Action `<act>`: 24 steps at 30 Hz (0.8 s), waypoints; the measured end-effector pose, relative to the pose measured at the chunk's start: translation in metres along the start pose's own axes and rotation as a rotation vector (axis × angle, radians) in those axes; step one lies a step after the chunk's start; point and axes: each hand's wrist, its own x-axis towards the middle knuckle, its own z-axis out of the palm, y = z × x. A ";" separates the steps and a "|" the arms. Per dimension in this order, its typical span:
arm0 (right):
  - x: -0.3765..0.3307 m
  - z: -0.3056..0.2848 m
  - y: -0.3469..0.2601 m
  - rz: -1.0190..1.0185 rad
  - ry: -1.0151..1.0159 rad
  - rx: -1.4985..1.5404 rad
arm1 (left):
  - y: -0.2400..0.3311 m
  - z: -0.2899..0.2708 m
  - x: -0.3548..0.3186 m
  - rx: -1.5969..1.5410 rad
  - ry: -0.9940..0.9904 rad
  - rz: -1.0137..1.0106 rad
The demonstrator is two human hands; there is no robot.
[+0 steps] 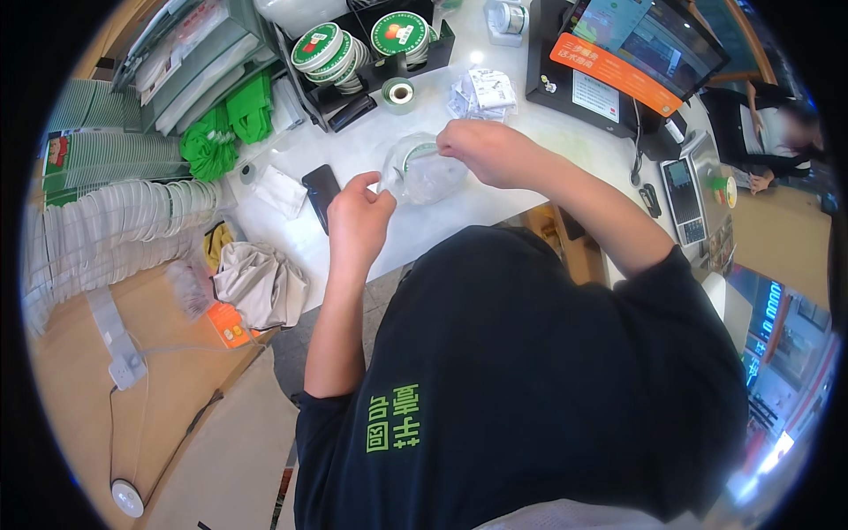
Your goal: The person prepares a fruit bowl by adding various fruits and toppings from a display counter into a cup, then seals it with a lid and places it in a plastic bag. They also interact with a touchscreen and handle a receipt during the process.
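Observation:
A see-through plastic bag (427, 179) is between my hands, just above the front part of the white counter. A pale green curved line shows through its upper part; what it contains, if anything, I cannot make out. My left hand (360, 216) pinches the bag's left edge between thumb and fingertips. At the upper right of the bag, my right hand (484, 152) is closed on its rim, fingers curled. A dark phone (321, 196) lies on the counter just left of my left hand.
Beyond the bag are a roll of tape (398, 95), crumpled receipts (484, 94) and a black holder (439, 55) with stacked round green-and-white lids (320, 49). Stacked white lids or bowls (132, 216) line the left. A screen (649, 44) and scale (685, 199) stand right; another person (767, 132) is beyond.

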 end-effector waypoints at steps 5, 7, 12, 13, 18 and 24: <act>0.009 -0.005 -0.015 0.075 0.110 0.070 | 0.004 0.001 -0.005 0.119 -0.079 0.038; 0.007 -0.017 -0.024 0.096 0.196 0.116 | 0.004 0.000 -0.008 0.134 -0.055 0.057; 0.005 0.006 -0.011 -0.039 0.034 0.105 | 0.002 -0.004 -0.003 -0.080 -0.014 -0.018; 0.005 0.014 -0.007 -0.100 -0.022 0.076 | 0.001 -0.004 0.001 -0.124 0.003 -0.042; 0.005 0.018 0.002 -0.026 -0.406 -0.256 | 0.002 -0.001 0.008 -0.186 0.063 0.049; 0.031 0.034 0.007 0.238 -0.690 -0.369 | 0.012 -0.001 0.011 -0.051 0.039 0.123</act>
